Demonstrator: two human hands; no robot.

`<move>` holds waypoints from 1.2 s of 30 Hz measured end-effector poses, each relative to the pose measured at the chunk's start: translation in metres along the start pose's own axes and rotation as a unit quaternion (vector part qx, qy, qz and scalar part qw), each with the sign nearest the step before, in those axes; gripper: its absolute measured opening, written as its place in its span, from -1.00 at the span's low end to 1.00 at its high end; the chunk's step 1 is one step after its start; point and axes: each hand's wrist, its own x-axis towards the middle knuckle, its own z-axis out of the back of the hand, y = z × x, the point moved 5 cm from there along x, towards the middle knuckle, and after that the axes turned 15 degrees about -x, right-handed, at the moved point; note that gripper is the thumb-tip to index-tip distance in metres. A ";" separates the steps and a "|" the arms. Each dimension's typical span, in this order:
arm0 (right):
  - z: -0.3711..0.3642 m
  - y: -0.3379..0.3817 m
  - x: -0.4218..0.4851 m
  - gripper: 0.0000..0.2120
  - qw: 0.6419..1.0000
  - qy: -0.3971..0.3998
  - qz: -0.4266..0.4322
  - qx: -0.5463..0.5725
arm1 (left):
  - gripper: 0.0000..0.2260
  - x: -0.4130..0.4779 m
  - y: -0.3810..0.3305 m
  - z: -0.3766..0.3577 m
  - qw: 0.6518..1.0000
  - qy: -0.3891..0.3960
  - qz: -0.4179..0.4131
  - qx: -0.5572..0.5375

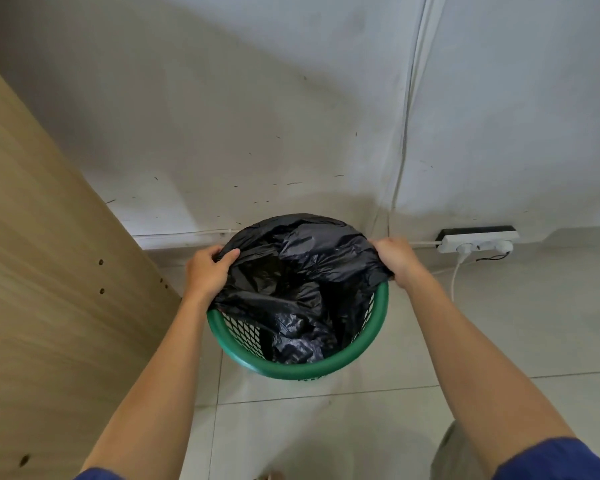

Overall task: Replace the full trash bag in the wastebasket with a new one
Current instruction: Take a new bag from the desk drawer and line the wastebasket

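Your left hand (208,271) and right hand (397,259) each pinch the crinkled black plastic bag (302,271); stretch its near edge over the round green mesh wastebasket (302,368) rim evenly.

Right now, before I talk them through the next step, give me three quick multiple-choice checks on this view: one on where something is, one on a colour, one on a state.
1. Where is the power strip relative to the wastebasket?
A. On the floor by the wall, to its right
B. Inside it
C. On the wooden panel to its left

2. What colour is the wastebasket's rim?
A. Red
B. Green
C. White

3. How does the black trash bag sit on the rim?
A. Folded over the whole rim
C. Lying on the floor outside the basket
B. Over the far edge only, near rim bare

Answers:
1. A, the strip lies at the foot of the wall, right of the basket.
2. B, the near rim shows green.
3. B, the left hand and right hand grip the bag's edge at the sides while the near rim and mesh stay uncovered.
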 end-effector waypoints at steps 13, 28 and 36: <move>0.029 -0.064 -0.061 -0.78 0.984 0.039 0.010 0.175 | -0.74 -0.002 -0.008 -0.021 1.000 -0.018 0.010 0.010; 0.002 0.003 -0.125 -0.85 0.715 -0.081 0.448 -0.531 | -0.73 -0.071 -0.075 -0.041 0.886 0.161 -0.345 0.265; 0.003 0.012 -0.115 -0.81 0.710 0.010 0.376 -0.596 | -0.74 -0.096 -0.039 -0.050 0.775 0.179 -0.253 0.551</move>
